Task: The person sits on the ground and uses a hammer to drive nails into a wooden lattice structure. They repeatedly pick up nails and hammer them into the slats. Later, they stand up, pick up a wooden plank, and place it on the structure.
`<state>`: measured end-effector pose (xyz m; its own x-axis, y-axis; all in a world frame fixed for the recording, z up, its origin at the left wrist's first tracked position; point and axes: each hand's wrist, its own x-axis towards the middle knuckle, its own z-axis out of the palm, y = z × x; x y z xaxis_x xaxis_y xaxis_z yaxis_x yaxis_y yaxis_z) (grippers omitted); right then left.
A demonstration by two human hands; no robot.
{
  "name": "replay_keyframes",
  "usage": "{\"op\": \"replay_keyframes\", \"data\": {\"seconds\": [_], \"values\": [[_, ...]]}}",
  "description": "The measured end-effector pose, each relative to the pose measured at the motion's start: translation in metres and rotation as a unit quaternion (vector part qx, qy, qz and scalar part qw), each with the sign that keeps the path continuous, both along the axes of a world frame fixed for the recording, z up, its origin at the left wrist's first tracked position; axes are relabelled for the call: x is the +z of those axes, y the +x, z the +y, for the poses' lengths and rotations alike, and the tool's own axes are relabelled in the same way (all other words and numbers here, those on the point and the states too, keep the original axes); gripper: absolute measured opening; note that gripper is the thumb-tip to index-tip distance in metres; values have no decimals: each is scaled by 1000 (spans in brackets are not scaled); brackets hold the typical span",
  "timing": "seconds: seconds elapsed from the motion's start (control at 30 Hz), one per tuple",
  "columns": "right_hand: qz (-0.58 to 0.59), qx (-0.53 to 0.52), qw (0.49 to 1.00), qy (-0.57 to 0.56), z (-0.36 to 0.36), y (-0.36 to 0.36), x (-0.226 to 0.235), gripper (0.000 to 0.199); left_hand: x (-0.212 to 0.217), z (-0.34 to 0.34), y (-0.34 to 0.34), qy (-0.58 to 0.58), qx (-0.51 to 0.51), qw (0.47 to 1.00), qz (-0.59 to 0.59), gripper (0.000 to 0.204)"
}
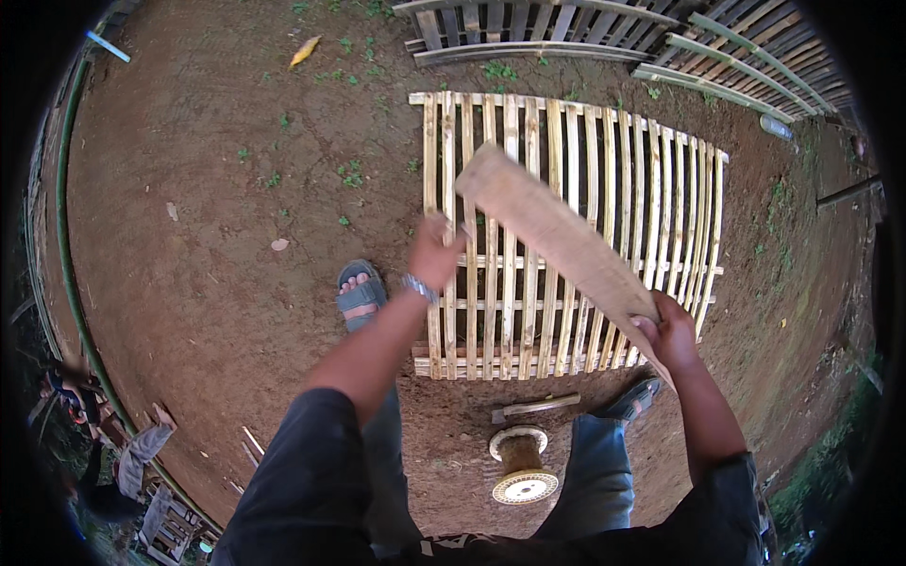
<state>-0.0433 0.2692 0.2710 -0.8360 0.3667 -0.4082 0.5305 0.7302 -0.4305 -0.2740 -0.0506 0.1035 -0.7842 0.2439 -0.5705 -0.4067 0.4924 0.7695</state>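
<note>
A broad, flat wooden board (557, 222) slants across the view above a bamboo slat panel (531, 283) on the ground. My right hand (672, 332) grips the board near its lower right end, thumb on the upper face. Left of the board's upper end, my left hand (438, 253) hovers over the panel's left edge. That hand is apart from the board, a little blurred, and its thumb and fingers look parted with nothing between them. The panel has several pale upright slats fixed over crosspieces.
Between my sandalled feet stand a spool (522, 464) and a wooden-handled tool (538, 407) with a small dark head. Darker slatted panels (538, 47) lie beyond. A plastic bottle (776, 127) rests at far right. Other people (113, 462) are at lower left, past a long green pole (71, 274).
</note>
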Motion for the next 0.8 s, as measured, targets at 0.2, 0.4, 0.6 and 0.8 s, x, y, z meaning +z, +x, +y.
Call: {"op": "replay_keyframes", "data": {"seconds": [0.2,0.4,0.6,0.8], "values": [[-44,-60,996,53,65,29,-22,43,-113,12,-96,-221,66,971,67,62],[-38,-45,983,172,128,-1,-20,50,-101,53,-100,-323,84,936,111,61],[63,60,954,286,185,-79,-33,51,-100,60,-103,-239,227,941,74,60],[87,62,950,293,203,-196,-41,57,-84,40,-90,-213,250,938,112,62]]}}
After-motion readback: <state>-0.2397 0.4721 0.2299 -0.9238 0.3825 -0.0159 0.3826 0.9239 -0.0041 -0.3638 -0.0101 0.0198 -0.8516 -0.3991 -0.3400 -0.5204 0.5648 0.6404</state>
